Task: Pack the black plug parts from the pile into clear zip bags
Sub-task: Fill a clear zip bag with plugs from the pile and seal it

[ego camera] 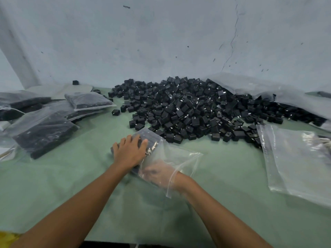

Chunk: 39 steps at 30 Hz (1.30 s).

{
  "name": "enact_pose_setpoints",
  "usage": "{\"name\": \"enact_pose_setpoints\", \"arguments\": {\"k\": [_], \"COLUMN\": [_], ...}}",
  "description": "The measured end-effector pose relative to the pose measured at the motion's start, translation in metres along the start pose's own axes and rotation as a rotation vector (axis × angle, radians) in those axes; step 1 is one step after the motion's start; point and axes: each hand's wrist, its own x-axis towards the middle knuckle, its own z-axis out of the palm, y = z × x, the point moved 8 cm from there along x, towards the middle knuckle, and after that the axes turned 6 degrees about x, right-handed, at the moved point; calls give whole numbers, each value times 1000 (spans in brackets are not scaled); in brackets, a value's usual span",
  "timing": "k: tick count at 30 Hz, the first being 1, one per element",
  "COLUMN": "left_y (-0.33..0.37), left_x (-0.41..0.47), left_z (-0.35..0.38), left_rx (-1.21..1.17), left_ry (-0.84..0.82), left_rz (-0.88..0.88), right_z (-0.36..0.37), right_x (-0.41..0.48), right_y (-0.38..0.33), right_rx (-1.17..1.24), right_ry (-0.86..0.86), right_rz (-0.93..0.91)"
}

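While left hand [129, 152] lies flat atop zip bag [180, 157], right hand [157, 173] sits inside, grip unclear.

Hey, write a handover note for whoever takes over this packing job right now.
Left hand: flat, pressing on the clear zip bag being filled.
Right hand: inside that bag; grip unclear through the plastic.
Done: several filled bags stacked at far left.
Left to do: large pile of black plug parts ahead; empty zip bags wait on the right.
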Motion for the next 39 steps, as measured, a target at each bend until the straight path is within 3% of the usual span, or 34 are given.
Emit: {"name": "enact_pose_setpoints", "arguments": {"k": [8,10,13,16,18,21,23,28,31,35,39], "left_y": [-1,-1,-1,-1,0,0,0,-1,-2,-2,-1], "left_x": [-7,-8,-7,-8,-8,-7,-7,-9,-7,-7,-7], "left_z": [1,2,2,3,3,4,4,6,6,6,4], "left_rx": [15,25,34,33,32,29,28,33,33,28,38], "left_ry": [-32,-36,-37,-29,-19,-20,-25,-25,-18,-18,-9], "left_rz": [-20,-15,-12,-24,-28,-36,-37,-39,-40,-40,-32], "right_z": [-3,-8,-19,-61,-108,-179,-188,-124,-122,-145,-173], "right_x": [-5,-19,-61,-110,-125,-96,-52,45,51,23,-65], "right_y": [-9,-12,4,18,24,32,23,36,53,58,57], "right_rx": [-89,90,574,690,731,447,160,-417,-511,-215,533], "right_ry": [-66,-61,-166,-281,-172,260,440,238,298,400,685], "right_rz": [-50,-32,120,148,154,111,84,125,191,214,176]}}
